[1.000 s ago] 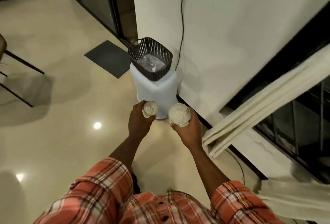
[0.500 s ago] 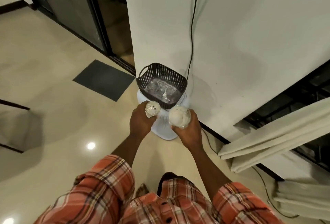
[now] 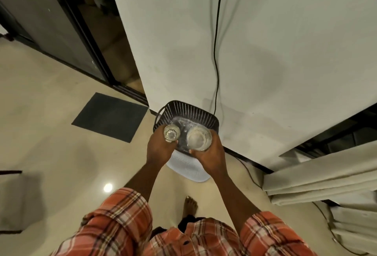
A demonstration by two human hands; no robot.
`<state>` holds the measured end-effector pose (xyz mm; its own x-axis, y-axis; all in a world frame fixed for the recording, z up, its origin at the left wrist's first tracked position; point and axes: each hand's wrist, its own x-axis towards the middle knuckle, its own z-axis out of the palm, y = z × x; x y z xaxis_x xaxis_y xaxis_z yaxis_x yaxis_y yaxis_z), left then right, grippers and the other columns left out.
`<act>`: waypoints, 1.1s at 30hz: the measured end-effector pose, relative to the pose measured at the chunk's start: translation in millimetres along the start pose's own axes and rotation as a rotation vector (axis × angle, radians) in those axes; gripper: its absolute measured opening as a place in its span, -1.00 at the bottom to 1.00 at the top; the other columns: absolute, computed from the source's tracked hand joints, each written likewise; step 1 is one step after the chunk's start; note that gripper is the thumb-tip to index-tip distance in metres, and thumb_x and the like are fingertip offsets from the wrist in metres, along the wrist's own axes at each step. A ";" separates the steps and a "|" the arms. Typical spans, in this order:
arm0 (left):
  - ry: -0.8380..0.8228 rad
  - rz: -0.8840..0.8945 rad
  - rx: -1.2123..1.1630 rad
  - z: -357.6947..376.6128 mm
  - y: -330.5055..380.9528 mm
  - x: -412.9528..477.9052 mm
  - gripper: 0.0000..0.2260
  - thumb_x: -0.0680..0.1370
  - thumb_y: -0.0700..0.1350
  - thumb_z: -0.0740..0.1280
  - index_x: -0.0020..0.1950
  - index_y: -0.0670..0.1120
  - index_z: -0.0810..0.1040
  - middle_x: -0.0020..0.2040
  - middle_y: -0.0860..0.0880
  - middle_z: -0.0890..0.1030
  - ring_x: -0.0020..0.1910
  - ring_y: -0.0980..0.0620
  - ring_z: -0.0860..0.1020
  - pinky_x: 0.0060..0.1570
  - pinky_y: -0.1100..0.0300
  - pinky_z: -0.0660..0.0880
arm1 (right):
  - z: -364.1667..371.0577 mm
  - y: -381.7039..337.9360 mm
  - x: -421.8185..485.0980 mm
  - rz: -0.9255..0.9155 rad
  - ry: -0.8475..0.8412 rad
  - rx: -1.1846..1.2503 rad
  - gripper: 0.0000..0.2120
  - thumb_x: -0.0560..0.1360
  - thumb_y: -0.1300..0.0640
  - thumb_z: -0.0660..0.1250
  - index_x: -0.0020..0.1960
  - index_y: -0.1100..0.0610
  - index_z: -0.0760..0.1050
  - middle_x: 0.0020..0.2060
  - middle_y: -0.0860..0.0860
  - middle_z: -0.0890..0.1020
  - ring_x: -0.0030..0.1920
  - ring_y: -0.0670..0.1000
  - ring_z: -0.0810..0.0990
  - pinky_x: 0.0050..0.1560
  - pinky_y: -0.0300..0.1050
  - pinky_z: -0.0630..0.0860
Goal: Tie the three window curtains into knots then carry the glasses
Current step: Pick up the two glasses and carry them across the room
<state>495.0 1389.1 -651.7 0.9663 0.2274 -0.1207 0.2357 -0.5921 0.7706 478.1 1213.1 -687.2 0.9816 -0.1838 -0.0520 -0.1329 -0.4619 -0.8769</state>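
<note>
Over one basket (image 3: 191, 112), two glasses (image 3: 199, 138), fingers (image 3: 213, 142) of left hand (image 3: 160, 150) and right hand (image 3: 212, 158) round each.

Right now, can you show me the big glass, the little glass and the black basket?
Big glass (image 3: 199, 140), head view, its inside, seen from above.
Little glass (image 3: 171, 133), head view, its inside, seen from above.
Black basket (image 3: 190, 112), head view, its far slatted wall.

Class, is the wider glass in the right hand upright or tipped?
Upright: the wider glass, held by the right hand, shows its round mouth from above.
</note>
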 end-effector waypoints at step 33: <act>-0.495 0.188 0.198 39.6 -51.0 207.1 -0.54 0.45 -0.07 0.45 0.32 0.00 0.40 0.24 0.01 0.53 0.17 0.03 0.51 0.17 0.04 0.49 | 100.4 5.7 106.6 0.344 0.167 0.028 -0.27 0.26 0.14 0.58 0.30 -0.13 0.29 0.08 -0.30 0.49 0.10 -0.25 0.49 0.11 -0.28 0.48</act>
<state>687.2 1435.8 -740.8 0.9157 -0.2572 -0.3086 0.0237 -0.7322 0.6807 595.7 1277.9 -745.7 0.8442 -0.4638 -0.2688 -0.4443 -0.3251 -0.8348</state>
